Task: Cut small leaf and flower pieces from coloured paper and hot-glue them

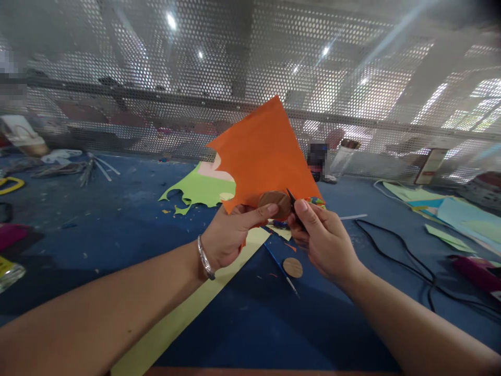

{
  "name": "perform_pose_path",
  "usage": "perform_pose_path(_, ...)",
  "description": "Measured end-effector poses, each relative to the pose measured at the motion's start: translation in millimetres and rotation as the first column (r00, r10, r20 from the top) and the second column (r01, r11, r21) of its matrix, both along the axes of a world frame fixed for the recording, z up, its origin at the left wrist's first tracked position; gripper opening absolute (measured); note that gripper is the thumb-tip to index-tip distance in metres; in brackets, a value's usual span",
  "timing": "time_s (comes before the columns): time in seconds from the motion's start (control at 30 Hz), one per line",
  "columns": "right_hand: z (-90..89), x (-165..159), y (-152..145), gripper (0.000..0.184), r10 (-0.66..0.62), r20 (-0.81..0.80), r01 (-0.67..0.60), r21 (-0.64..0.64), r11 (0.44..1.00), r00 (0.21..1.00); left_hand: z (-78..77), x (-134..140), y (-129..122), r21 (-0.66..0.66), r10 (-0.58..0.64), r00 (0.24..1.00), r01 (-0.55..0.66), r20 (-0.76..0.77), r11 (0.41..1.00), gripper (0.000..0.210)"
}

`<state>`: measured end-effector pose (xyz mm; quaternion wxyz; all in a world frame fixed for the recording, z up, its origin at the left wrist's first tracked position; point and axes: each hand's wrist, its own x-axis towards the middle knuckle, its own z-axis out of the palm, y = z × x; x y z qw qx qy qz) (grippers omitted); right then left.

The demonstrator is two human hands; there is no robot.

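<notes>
My left hand [235,230] pinches an orange sheet of paper [266,151] with a round brown cardboard disc [274,202] against its lower edge; the thumb lies on the disc. The sheet stands tilted up, its left edge cut in curves. In my closed right hand [321,230] are small dark scissors [291,201], their handles mostly hidden by the fingers. The tip points up beside the disc's right edge. Below the hands, a second cardboard disc [293,267] lies on the blue table, next to a thin blue pen-like stick [278,262].
Green paper with scalloped cut-outs [195,189] lies behind my left hand, and a pale yellow strip [203,303] runs under my left forearm. A black cord [403,245] and coloured sheets [462,214] are on the right. A perforated metal screen [219,68] backs the table [117,224].
</notes>
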<state>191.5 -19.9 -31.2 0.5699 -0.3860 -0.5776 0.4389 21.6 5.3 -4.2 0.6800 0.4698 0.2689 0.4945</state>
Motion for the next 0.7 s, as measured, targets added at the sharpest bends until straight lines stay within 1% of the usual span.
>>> perform_pose_path(0.1,0.9,0.2,0.0,0.046,-0.009,0.022,0.009,0.004,1.0,1.0,0.7,0.5,0.6,0.043,0.011,1.0,-0.011,0.013,0.999,0.026)
perform_pose_path(0.23,1.6,1.3,-0.4,0.046,-0.01,0.027,0.01,0.011,1.0,1.0,-0.6,0.1,0.8,0.005,-0.03,1.0,0.03,-0.001,1.0,0.023)
perform_pose_path(0.37,1.9,2.9,-0.3,0.046,-0.049,0.062,0.047,0.027,0.999,0.997,-1.9,-0.7,0.0,0.016,-0.073,0.997,0.073,-0.017,0.997,0.018)
perform_pose_path(0.7,3.0,4.2,0.4,0.047,-0.059,0.095,0.058,0.014,0.998,0.994,1.3,-2.5,-1.0,-0.02,-0.01,0.998,0.009,-0.058,1.0,0.021)
